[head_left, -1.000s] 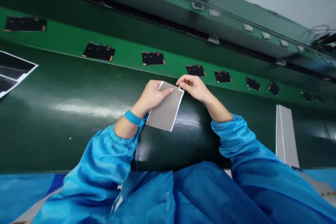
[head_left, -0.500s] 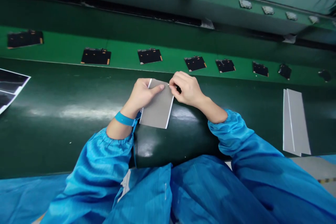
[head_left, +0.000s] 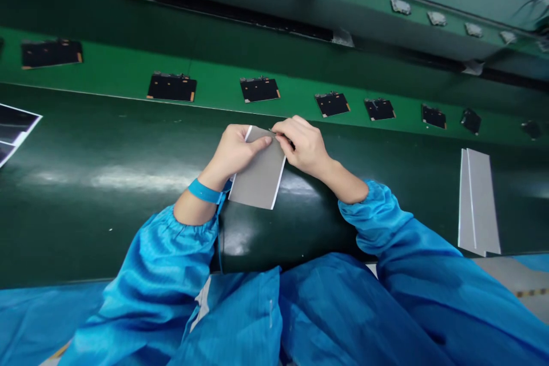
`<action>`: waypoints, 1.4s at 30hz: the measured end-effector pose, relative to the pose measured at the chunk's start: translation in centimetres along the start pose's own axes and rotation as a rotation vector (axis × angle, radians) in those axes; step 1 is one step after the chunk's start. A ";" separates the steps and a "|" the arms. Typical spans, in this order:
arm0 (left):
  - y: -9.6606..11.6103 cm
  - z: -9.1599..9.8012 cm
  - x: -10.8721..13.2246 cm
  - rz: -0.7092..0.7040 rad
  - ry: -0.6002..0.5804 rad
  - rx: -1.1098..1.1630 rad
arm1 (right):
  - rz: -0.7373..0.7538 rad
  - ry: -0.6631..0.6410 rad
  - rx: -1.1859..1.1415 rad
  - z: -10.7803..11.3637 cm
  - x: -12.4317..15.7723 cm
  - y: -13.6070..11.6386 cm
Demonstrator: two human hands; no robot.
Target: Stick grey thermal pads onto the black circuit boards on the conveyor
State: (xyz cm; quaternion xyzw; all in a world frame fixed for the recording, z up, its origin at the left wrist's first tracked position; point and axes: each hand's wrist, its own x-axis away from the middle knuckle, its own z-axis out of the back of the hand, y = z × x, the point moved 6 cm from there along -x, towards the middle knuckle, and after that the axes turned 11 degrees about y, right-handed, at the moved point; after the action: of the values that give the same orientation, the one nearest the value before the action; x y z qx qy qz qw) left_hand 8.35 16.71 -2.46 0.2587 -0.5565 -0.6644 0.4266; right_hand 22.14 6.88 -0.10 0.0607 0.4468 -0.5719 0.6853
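Note:
A grey rectangular panel (head_left: 258,177) with white side edges is held just above the dark green table, tilted slightly. My left hand (head_left: 235,151) grips its upper left part, thumb lying flat across the grey face and the other fingers hidden underneath. At the upper right corner, my right hand (head_left: 303,146) has its thumb and index finger closed on the panel's top edge. A small dark bit shows by the index fingertip, too small to name. A blue wrist strap (head_left: 205,191) with a cord is around my left wrist.
Several black flat parts with orange corners (head_left: 259,90) lie in a row on the bright green strip (head_left: 218,91) beyond the table. Grey panels (head_left: 479,203) overlap at the right. Dark white-edged sheets (head_left: 17,126) lie far left. Small clear-wrapped items (head_left: 401,7) line the upper shelf.
The black parts on the green strip have shifted to the right. My right index finger has moved slightly left along the panel's top edge. My left hand keeps its grip.

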 end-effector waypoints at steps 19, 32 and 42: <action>0.0 -0.7 0.3 -0.132 -0.053 -0.145 | -0.651 -0.406 -0.497 -18.9 -15.9 2.6; 0.8 -1.2 0.8 -0.182 -0.065 -0.237 | -0.024 -0.477 -0.088 -18.8 -14.4 0.4; 1.3 -1.0 0.7 -0.192 -0.072 -0.315 | -0.280 -0.405 -0.277 -18.0 -14.9 4.8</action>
State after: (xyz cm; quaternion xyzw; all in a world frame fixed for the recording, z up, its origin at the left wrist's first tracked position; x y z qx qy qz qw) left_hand 9.16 15.54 -1.33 0.2167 -0.4331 -0.7899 0.3762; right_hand 17.15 30.09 -2.64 -0.2113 0.3787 -0.5949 0.6768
